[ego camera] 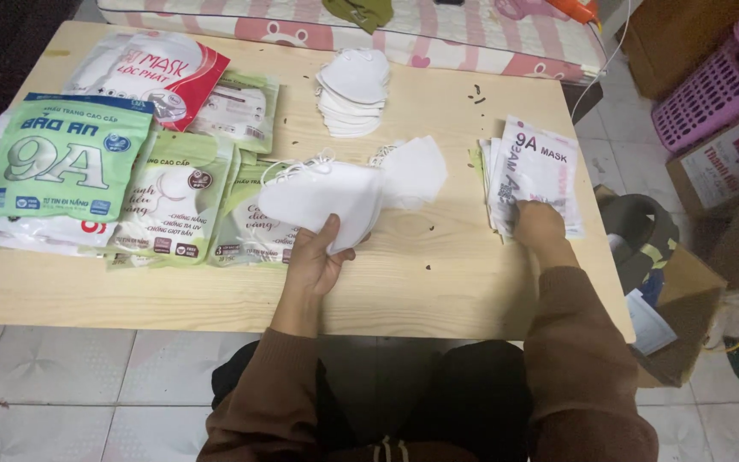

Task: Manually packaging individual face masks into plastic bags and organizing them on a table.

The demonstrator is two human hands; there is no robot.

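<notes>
My left hand [318, 257] grips a bunch of white face masks [322, 198] from below, thumb on top, above the middle of a low wooden table [438, 282]. More white masks [414, 171] fan out just to the right of the bunch. My right hand [539, 224] rests on a stack of flat white and pink mask bags [536, 167] near the table's right edge, its fingers on the top bag's lower end. Whether it grips the bag is unclear.
A pile of white masks [354, 90] sits at the back centre. Green, white and red mask packets [113, 162] cover the table's left half. A pink basket [720, 81], cardboard boxes [733, 162] and a bag [639, 231] crowd the floor to the right. A patterned mattress edge [438, 34] runs behind.
</notes>
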